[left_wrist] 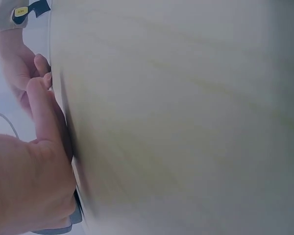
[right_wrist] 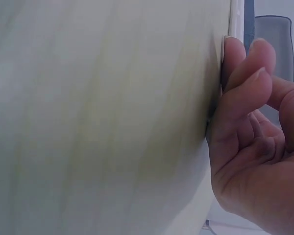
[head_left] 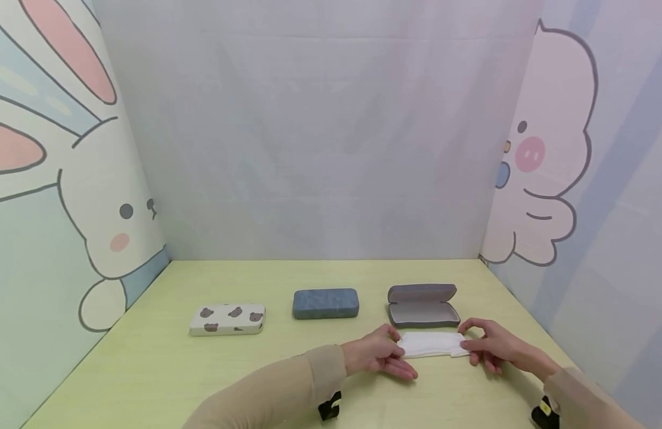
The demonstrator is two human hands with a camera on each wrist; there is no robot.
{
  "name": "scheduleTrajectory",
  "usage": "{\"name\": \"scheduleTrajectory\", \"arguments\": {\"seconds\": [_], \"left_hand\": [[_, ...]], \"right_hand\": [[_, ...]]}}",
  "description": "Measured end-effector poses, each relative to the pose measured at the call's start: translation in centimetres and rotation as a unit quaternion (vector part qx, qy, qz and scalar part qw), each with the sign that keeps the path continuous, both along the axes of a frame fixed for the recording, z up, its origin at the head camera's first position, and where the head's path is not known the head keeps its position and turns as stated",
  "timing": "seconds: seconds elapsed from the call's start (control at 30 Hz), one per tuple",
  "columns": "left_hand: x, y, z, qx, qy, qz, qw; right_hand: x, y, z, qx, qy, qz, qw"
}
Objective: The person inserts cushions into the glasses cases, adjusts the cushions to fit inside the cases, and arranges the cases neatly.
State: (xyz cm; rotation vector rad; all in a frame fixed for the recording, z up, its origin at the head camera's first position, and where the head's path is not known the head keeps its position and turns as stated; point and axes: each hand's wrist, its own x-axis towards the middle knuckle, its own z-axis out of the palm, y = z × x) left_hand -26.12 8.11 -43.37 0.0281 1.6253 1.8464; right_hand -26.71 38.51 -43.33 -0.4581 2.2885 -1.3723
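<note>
A folded white cloth [head_left: 429, 344] lies flat on the table in front of an open grey glasses case [head_left: 423, 313]. My left hand [head_left: 381, 353] pinches the cloth's left end with thumb and forefinger, its other fingers stretched out low over the tabletop. At the opposite end, the thumb and bent forefinger of my right hand [head_left: 494, 347] grip the cloth's edge. In the left wrist view, the left hand [left_wrist: 36, 166] hides the cloth. The right wrist view shows the right hand [right_wrist: 255, 112] with curled fingers close to the table.
A blue glasses case [head_left: 326, 304] sits closed at the middle of the pale yellow table [head_left: 148, 381]. Further left is a white case with bear prints [head_left: 228, 319]. Curtains with cartoon animals enclose the table at the back and sides.
</note>
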Motion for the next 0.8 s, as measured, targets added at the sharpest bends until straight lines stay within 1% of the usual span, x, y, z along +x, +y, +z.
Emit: {"name": "scheduleTrajectory", "arguments": {"seconds": [0.2, 0.4, 0.5, 0.7, 0.8], "left_hand": [[0.2, 0.3, 0.1, -0.024, 0.012, 0.005, 0.9996], [0.4, 0.4, 0.6, -0.039, 0.022, 0.005, 0.999], [0.5, 0.5, 0.7, -0.046, 0.025, 0.008, 0.9986], [0.4, 0.8, 0.5, -0.058, 0.025, 0.018, 0.9978], [0.5, 0.8, 0.5, -0.059, 0.022, 0.018, 0.9979]], "right_hand": [[0.3, -0.5, 0.2, 0.019, 0.014, -0.013, 1.0], [0.3, -0.9, 0.4, 0.025, 0.031, -0.012, 0.999], [0.3, -1.0, 0.5, 0.029, 0.039, -0.011, 0.999], [0.2, -1.1, 0.4, 0.031, 0.027, -0.019, 0.999], [0.2, -1.1, 0.4, 0.028, 0.023, -0.018, 0.999]]}}
